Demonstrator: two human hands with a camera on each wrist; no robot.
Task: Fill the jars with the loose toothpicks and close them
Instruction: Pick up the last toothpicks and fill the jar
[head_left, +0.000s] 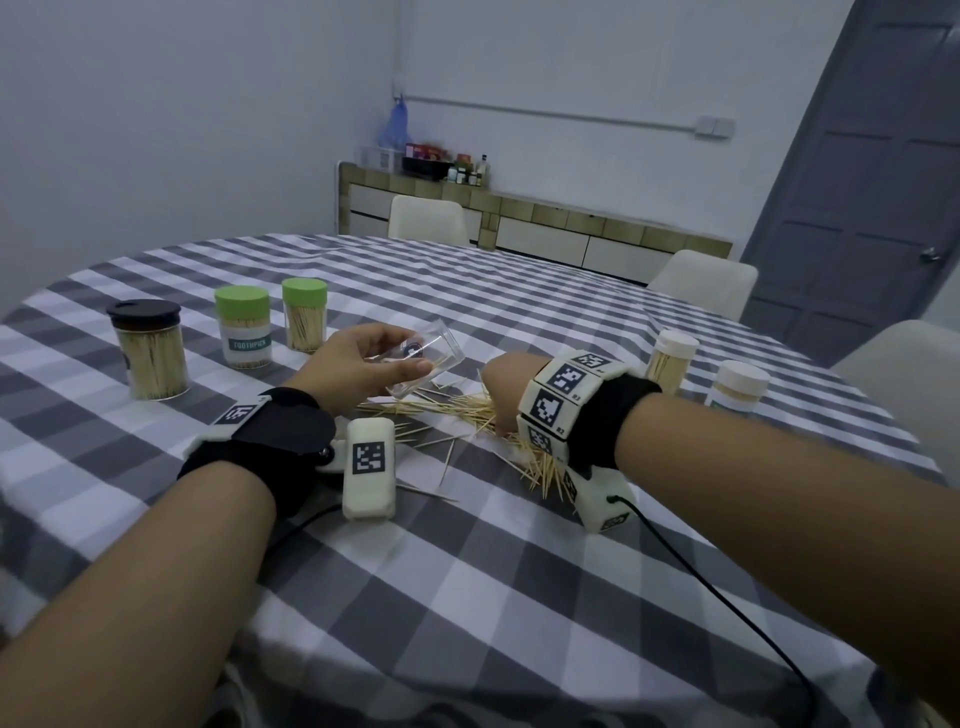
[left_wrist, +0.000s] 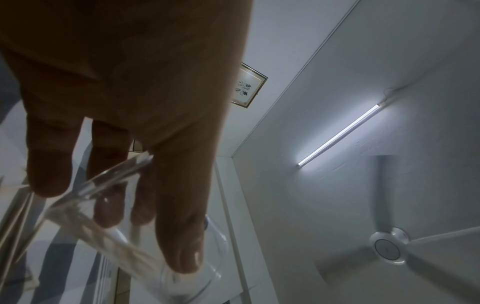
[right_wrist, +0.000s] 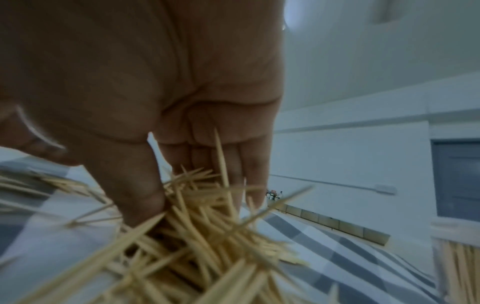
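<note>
At your far left stand three capped jars full of toothpicks: the black-lidded jar (head_left: 149, 353) and two green-lidded jars (head_left: 243, 327). Your left hand (head_left: 358, 358) grips the clear jar (head_left: 426, 358) tilted, fingers curled round it; its mouth is hard to make out. Your right hand (head_left: 506, 387) reaches into the loose toothpicks (head_left: 467, 415), fingers (right_wrist: 130, 185) pinching a clump; the wristband hides them from above. Two white-lidded jars (head_left: 672, 358) stand behind, partly hidden.
</note>
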